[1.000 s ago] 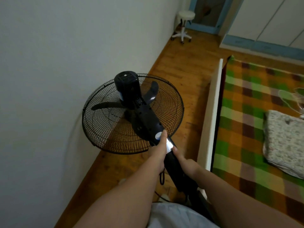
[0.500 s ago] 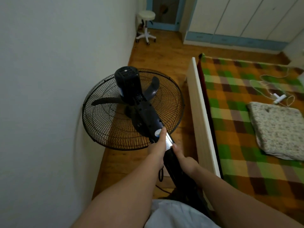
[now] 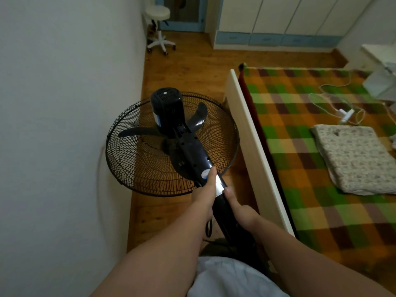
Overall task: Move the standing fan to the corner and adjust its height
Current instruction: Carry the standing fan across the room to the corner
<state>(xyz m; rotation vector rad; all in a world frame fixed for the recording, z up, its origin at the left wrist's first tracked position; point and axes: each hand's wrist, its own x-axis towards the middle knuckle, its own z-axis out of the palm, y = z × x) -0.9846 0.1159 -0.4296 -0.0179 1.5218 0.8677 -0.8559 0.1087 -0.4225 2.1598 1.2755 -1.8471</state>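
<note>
1. The standing fan [image 3: 171, 144] is in the narrow strip of wooden floor [image 3: 192, 67] between the white wall [image 3: 64, 125] at nine o'clock and the bed [image 3: 321, 146] at three o'clock, its grille close to the wall and to the bed's pale side board [image 3: 257, 151]
2. Both hands are on the fan's dark column, just below the head: the left hand [image 3: 204, 196] is wrapped around it with the thumb lying up along the silver band, and the right hand [image 3: 240, 207] is closed on the column a little lower, thumb pointing up
3. The fan leans away from the person toward twelve o'clock, and its base is hidden behind the arms and the pale shirt [image 3: 231, 279], so I cannot tell whether it is lifted or resting on the floor
4. Judging from this, the move is under way, not finished: the fan sits mid-wall, and the far corner at twelve o'clock, where a white stool [image 3: 158, 28] stands, is well apart from it
5. The height adjustment looks not yet begun; no hand is on a locking collar that I can make out, and the cord [image 3: 209, 228] hanging by the column needs watching during the carry
</note>
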